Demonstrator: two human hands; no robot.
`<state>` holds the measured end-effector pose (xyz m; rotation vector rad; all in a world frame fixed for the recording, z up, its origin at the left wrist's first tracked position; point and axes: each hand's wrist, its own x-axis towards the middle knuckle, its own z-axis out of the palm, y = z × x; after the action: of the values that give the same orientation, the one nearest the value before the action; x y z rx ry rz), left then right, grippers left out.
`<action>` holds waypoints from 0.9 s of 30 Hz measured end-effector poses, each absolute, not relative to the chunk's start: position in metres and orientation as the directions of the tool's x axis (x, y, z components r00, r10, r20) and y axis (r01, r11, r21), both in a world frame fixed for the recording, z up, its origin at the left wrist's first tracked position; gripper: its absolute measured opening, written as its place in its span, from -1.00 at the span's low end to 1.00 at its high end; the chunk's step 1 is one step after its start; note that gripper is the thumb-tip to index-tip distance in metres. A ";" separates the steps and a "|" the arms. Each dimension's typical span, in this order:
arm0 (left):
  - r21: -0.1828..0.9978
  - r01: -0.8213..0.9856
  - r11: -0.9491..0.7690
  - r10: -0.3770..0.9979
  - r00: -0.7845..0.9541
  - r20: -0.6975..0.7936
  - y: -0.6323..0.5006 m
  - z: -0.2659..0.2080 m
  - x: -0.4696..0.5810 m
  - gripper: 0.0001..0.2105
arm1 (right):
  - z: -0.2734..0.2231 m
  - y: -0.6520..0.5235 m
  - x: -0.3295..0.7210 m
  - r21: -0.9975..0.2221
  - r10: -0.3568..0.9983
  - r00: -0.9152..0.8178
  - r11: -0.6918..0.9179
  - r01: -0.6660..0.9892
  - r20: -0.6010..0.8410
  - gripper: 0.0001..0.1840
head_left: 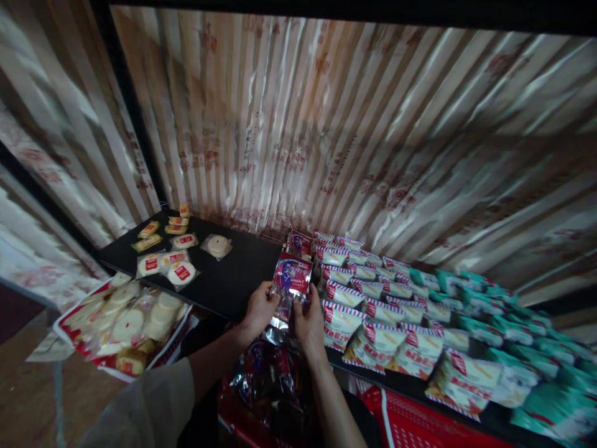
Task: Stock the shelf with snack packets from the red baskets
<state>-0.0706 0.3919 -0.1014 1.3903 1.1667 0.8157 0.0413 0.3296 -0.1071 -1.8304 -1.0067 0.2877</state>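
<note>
Both my hands grip a shiny dark red and blue snack packet [293, 274] over the front edge of the black shelf [242, 267]. My left hand [261, 306] pinches its lower left side, and my right hand [308, 317] closes round its lower right side. Behind it, a similar red packet [301, 242] stands on the shelf near the back. Just right of my hands, rows of white snack bags [342, 320] with red and blue striped edges stand close together. Below my wrists, several shiny dark packets [270, 373] lie in a red basket [233, 414].
Round wrapped crackers [181, 272] and small yellow packets [149, 230] lie on the shelf's left part. An open bag of wrapped crackers [128, 326] sits lower left. Green bags [499, 330] fill the right end. A red crate [420, 423] is below; corrugated sheeting [289, 124] stands behind.
</note>
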 end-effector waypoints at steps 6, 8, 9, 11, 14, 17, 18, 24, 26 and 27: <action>0.867 0.496 -0.036 0.962 0.251 -0.104 0.424 -0.080 -0.040 -0.61 | -0.116 0.363 0.055 -0.633 0.734 0.541 -0.198 0.749 0.411 -0.55; 0.817 0.573 -0.055 0.962 0.250 -0.110 0.431 -0.075 -0.032 -0.57 | -0.119 0.371 0.057 -0.587 0.722 0.534 -0.219 0.780 0.440 -0.54; 0.795 0.603 -0.066 0.962 0.251 -0.111 0.433 -0.074 -0.029 -0.57 | -0.120 0.374 0.058 -0.568 0.713 0.537 -0.236 0.788 0.450 -0.54; 0.752 0.652 -0.099 0.960 0.262 -0.102 0.437 -0.071 -0.022 -0.59 | -0.123 0.380 0.061 -0.539 0.701 0.545 -0.268 0.799 0.459 -0.54; 0.713 0.681 -0.168 0.956 0.290 -0.051 0.441 -0.070 -0.014 -0.63 | -0.125 0.386 0.066 -0.503 0.709 0.553 -0.317 0.804 0.438 -0.54; 0.700 0.684 -0.205 0.952 0.307 -0.021 0.443 -0.072 -0.008 -0.65 | -0.128 0.389 0.072 -0.458 0.733 0.548 -0.356 0.815 0.404 -0.54; 0.698 0.686 -0.205 0.952 0.306 -0.021 0.444 -0.073 -0.006 -0.65 | -0.128 0.389 0.074 -0.443 0.740 0.541 -0.360 0.821 0.400 -0.54; 0.696 0.683 -0.221 0.952 0.305 0.003 0.443 -0.082 0.002 -0.62 | -0.136 0.395 0.080 -0.408 0.771 0.510 -0.355 0.841 0.382 -0.50; 0.684 0.695 -0.222 0.951 0.309 -0.006 0.443 -0.082 0.003 -0.62 | -0.138 0.402 0.083 -0.436 0.776 0.501 -0.326 0.839 0.383 -0.50; 0.674 0.705 -0.219 0.951 0.308 -0.014 0.443 -0.082 0.004 -0.63 | -0.138 0.406 0.085 -0.455 0.777 0.495 -0.306 0.836 0.388 -0.50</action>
<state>0.0038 0.4427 -0.0821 2.0012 1.4633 0.5510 0.0847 0.4060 -0.1384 -2.1286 -1.3199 -0.1256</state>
